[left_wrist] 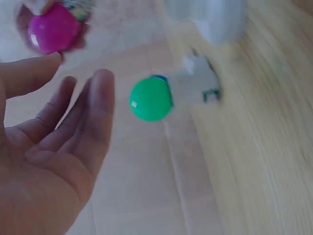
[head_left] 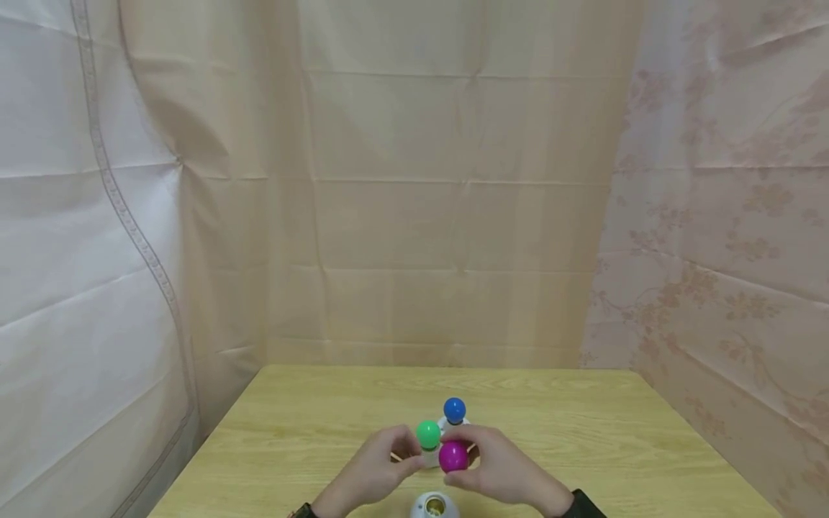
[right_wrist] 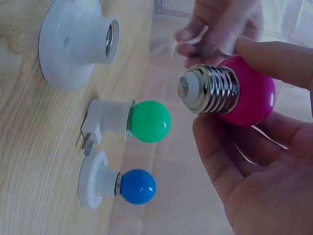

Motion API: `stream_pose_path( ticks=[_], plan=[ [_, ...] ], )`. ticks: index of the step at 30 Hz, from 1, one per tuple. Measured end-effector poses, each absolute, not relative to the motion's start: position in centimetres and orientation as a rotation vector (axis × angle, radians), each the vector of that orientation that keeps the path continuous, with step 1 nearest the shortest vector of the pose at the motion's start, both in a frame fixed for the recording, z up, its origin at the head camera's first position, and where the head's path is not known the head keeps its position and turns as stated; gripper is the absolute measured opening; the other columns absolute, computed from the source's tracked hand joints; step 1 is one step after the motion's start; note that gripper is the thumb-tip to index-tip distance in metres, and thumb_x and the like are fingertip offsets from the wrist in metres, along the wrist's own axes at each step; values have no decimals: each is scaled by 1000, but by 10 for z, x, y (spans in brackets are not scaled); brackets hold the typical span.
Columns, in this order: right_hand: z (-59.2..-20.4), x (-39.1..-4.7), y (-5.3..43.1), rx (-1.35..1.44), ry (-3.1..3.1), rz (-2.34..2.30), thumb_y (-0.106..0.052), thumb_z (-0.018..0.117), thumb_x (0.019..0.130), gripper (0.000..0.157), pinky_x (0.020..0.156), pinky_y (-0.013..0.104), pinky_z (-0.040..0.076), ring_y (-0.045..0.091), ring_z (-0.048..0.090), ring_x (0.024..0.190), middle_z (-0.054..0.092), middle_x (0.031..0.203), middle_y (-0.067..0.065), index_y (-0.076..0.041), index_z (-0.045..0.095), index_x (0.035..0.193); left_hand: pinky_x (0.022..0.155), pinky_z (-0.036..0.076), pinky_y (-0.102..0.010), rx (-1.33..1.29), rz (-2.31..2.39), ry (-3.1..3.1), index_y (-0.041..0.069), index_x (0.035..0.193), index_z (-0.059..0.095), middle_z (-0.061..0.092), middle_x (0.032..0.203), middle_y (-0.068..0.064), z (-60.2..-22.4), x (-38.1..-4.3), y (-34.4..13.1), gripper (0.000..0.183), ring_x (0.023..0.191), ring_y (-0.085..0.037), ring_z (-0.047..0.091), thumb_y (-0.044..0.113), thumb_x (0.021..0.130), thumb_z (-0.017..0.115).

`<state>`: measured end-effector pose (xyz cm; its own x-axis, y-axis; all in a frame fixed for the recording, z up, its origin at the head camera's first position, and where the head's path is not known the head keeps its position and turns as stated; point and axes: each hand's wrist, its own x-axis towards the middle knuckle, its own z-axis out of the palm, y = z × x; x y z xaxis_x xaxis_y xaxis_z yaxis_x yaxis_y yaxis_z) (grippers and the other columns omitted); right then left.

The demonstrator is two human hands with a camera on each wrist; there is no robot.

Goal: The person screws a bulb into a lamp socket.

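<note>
A magenta light bulb (head_left: 452, 457) is pinched between the thumb and fingers of my right hand (head_left: 495, 464). In the right wrist view its silver screw base (right_wrist: 215, 90) points away from the palm, clear of any socket. My left hand (head_left: 378, 464) holds nothing; its fingers are loosely bent beside a green bulb (head_left: 428, 434), and the left wrist view shows a gap between them. That green bulb sits in a white plug-in socket (right_wrist: 115, 116) with metal prongs. Nearest me stands a round white lamp holder (head_left: 435, 507) with its brass-coloured inside showing.
Behind the green bulb, a blue bulb (head_left: 455, 410) stands in a smaller round white holder (right_wrist: 90, 181). Everything is on a light wooden table (head_left: 311, 417). Beige curtains (head_left: 414, 216) hang behind it, with pale cloth on both sides.
</note>
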<state>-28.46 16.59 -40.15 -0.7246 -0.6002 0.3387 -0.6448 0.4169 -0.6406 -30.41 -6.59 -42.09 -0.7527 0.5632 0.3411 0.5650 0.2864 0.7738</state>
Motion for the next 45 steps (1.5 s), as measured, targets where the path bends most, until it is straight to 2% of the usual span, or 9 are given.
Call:
stream_pose_path(
  ticks=[7, 14, 17, 20, 24, 31, 37, 45],
  plan=[
    [-406, -287, 177, 1070, -2623, 1196, -35, 69, 80, 43, 62, 28, 49, 11, 53, 78, 58, 99, -6, -20, 55, 118, 63, 47, -28, -1077, -1367, -2665, 16, 91, 60, 58, 83, 8, -441, -318, -83, 17, 75, -9, 55, 33, 87, 60],
    [-413, -288, 185, 1004, -2680, 1236, -35, 70, 78, 39, 65, 30, 49, 12, 53, 81, 57, 96, -6, -20, 56, 112, 68, 47, -34, -1060, -1272, -3045, 12, 109, 58, 56, 93, 7, -457, -316, -90, 41, 81, -10, 53, 37, 79, 69],
    [-416, -289, 187, 980, -2718, 1256, -31, 71, 78, 36, 68, 31, 49, 12, 52, 84, 57, 94, -6, -20, 56, 108, 69, 47, -31, -1104, -1034, -3106, 11, 114, 57, 54, 93, 7, -460, -316, -84, 53, 80, -7, 51, 42, 73, 73],
    [-419, -290, 189, 980, -2733, 1254, -28, 72, 78, 34, 69, 29, 49, 12, 53, 84, 56, 93, -6, -20, 55, 106, 68, 46, -27, -1138, -705, -3124, 13, 112, 58, 51, 91, 8, -460, -316, -76, 62, 79, -5, 47, 54, 67, 72],
    [-423, -290, 190, 1000, -2723, 1234, -27, 72, 77, 34, 68, 28, 49, 12, 53, 84, 57, 91, -6, -21, 54, 105, 66, 43, -25, -1140, -453, -3127, 20, 102, 60, 45, 85, 10, -461, -314, -65, 61, 77, -5, 42, 66, 63, 67],
    [-425, -291, 191, 1015, -2742, 1229, -32, 71, 77, 35, 67, 28, 49, 10, 54, 83, 57, 91, -7, -22, 54, 106, 68, 43, -26, -1110, -463, -3154, 20, 112, 58, 42, 92, 10, -463, -313, -53, 64, 81, -6, 41, 63, 65, 68],
    [-424, -290, 190, 996, -2770, 1238, -33, 70, 78, 35, 68, 28, 49, 11, 54, 83, 57, 92, -7, -22, 54, 107, 73, 43, -30, -1061, -477, -3158, 27, 111, 58, 43, 98, 10, -465, -312, -50, 59, 87, -7, 43, 62, 64, 69],
    [-426, -290, 189, 959, -2803, 1275, -28, 70, 78, 36, 69, 28, 48, 11, 53, 84, 57, 93, -7, -21, 54, 108, 66, 42, -27, -1114, -474, -3125, 32, 111, 57, 43, 96, 11, -465, -312, -49, 56, 82, -6, 40, 59, 64, 72]
  ],
)
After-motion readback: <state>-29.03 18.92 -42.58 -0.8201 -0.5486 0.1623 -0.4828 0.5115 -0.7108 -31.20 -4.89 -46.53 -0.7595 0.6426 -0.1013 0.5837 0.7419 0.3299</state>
